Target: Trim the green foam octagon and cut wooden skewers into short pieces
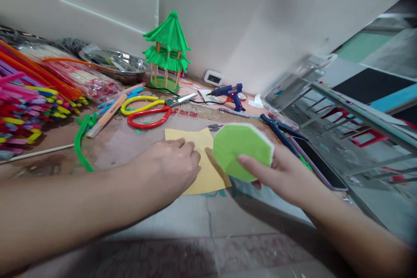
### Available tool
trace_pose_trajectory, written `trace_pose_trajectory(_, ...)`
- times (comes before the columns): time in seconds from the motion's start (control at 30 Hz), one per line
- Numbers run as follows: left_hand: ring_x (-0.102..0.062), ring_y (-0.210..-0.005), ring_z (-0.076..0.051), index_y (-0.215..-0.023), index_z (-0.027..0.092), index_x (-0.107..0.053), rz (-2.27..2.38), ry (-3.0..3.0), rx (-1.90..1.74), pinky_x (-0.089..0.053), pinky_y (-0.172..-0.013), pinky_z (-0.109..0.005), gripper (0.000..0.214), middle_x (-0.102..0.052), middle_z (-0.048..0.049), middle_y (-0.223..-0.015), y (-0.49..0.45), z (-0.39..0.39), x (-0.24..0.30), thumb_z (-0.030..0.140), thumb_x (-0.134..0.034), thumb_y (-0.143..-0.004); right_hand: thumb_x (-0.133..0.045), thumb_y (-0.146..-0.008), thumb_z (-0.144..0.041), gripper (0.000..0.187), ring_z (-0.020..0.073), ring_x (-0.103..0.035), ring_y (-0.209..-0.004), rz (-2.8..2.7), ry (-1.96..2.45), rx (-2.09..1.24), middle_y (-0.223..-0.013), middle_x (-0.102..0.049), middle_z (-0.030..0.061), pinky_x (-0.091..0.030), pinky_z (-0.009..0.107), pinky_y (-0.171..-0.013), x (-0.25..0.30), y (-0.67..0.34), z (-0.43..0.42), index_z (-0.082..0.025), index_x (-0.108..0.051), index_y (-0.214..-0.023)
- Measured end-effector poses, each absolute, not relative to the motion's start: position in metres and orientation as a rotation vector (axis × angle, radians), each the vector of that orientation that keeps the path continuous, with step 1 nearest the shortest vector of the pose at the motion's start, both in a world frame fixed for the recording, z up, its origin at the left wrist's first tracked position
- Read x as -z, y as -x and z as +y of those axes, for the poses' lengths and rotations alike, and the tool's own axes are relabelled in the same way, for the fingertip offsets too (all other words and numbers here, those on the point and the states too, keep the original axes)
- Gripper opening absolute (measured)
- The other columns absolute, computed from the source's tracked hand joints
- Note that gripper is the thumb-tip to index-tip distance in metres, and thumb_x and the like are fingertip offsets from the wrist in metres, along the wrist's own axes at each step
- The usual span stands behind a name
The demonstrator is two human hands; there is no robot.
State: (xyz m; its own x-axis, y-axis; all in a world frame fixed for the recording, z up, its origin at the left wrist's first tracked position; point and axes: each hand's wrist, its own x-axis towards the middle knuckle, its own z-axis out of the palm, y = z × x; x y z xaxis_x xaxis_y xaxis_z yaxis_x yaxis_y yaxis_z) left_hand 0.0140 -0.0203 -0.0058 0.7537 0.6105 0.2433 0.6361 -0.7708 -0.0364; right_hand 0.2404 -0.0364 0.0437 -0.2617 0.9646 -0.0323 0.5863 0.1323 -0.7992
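head cam: r hand (276, 169) grips a green octagon (239, 147) w/ white edging, thumb on its face & other fingers mostly hidden behind. octagon is held up over the r side of the yellow sheet (210, 178), which lies on the table (192, 221). l hand (177, 163) is on the sheet w/ fingers curled, covering its middle — can't tell if it's pinching the sheet or just pressing on it.

stuff in the way: octagon hides most of a small tool (214, 127), only its grey tip shows. just past the sheet, scissors (153, 110) w/ one yellow & one red handle, blades pointing r. l of them a tan-handled tool (109, 113) lies aslant, then a bent green strip (78, 145) whose near end reaches the l forearm. far l: big heap of coloured fuzzy stems (26, 117), plastic bag of sticks (81, 69), metal bowl (130, 67) behind.

at the back, a green-roofed model pavilion (167, 47) stands upright; r of it a white digital clock (213, 78) & blue glue gun (230, 92) w/ red light on. r side — dark blue pliers (276, 130) & a phone (319, 163), dark screen up, both close beyond the r wrist.
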Motion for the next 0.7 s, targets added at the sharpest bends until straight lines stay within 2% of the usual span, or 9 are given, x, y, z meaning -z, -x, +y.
trace_pose_trajectory(0.1, -0.063, -0.08, -0.024, -0.088, 0.016, -0.066, -1.096, 2.91, 0.413, -0.048, -0.07, -0.037, 0.031, -0.068, -0.0074, -0.085, -0.009, -0.013, -0.001, 0.039, -0.046, -0.094, -0.061, -0.08, -0.038, 0.02, 0.0071, -0.024, -0.034, -1.365, 1.3, -1.328, -0.039, -0.028, -0.0096, -0.029, 0.02, -0.034, -0.037, -0.244, -0.029, -0.021, -0.055, -0.069)
trace_pose_trajectory(0.17, -0.062, -0.085, -0.022, -0.09, 0.018, -0.066, -1.178, 3.011, 0.594, -0.048, -0.073, -0.035, 0.034, -0.068, -0.0058, -0.088, -0.006, -0.007, -0.003, 0.046, -0.046, -0.093, -0.061, -0.078, -0.04, 0.023, 0.0054, -0.017, -0.032, -1.152, 1.196, -1.538, -0.036, -0.022, -0.0112, -0.024, 0.018, -0.03, -0.03, -0.242, -0.023, -0.02, -0.055, -0.067)
trace_pose_trajectory(0.27, -0.061, -0.088, -0.017, -0.092, 0.02, -0.066, -1.19, 3.19, 1.002, -0.048, -0.076, -0.029, 0.027, -0.067, -0.0022, -0.092, -0.005, -0.003, -0.004, 0.043, -0.05, -0.092, -0.063, -0.075, -0.044, 0.03, 0.0047, -0.017, -0.028, -1.014, 1.118, -1.783, -0.032, -0.023, -0.011, -0.023, 0.016, -0.026, -0.02, -0.236, -0.023, -0.018, -0.055, -0.063)
trace_pose_trajectory(0.4, -0.06, -0.093, -0.016, -0.085, 0.021, -0.067, -1.201, 3.321, 1.368, -0.047, -0.081, -0.026, 0.018, -0.068, 0.0006, -0.093, -0.01, -0.01, -0.005, 0.038, -0.061, -0.087, -0.063, -0.078, -0.043, 0.028, 0.0049, -0.019, -0.029, -0.94, 1.024, -1.979, -0.032, -0.028, -0.0108, -0.031, 0.014, -0.027, -0.01, -0.23, -0.029, -0.015, -0.062, -0.074)
trace_pose_trajectory(0.57, -0.063, -0.087, -0.016, -0.084, 0.021, -0.069, -1.423, 3.412, 1.501, -0.049, -0.077, -0.025, 0.021, -0.07, 0.002, -0.09, -0.014, -0.017, -0.01, 0.041, -0.064, -0.084, -0.062, -0.082, -0.041, 0.029, 0.0042, -0.019, -0.028, -0.9, 0.931, -2.084, -0.031, -0.032, -0.0103, -0.036, 0.014, -0.028, -0.003, -0.229, -0.029, -0.013, -0.066, -0.078)
trace_pose_trajectory(0.7, -0.062, -0.088, -0.017, -0.089, 0.02, -0.07, -1.349, 3.471, 1.546, -0.049, -0.081, -0.026, 0.027, -0.07, -0.0006, -0.092, -0.013, -0.017, -0.011, 0.041, -0.052, -0.092, -0.06, -0.083, -0.039, 0.028, 0.0045, -0.021, -0.026, -0.859, 0.894, -2.088, -0.03, -0.033, -0.0102, -0.037, 0.015, -0.028, -0.001, -0.229, -0.026, -0.012, -0.066, -0.077)
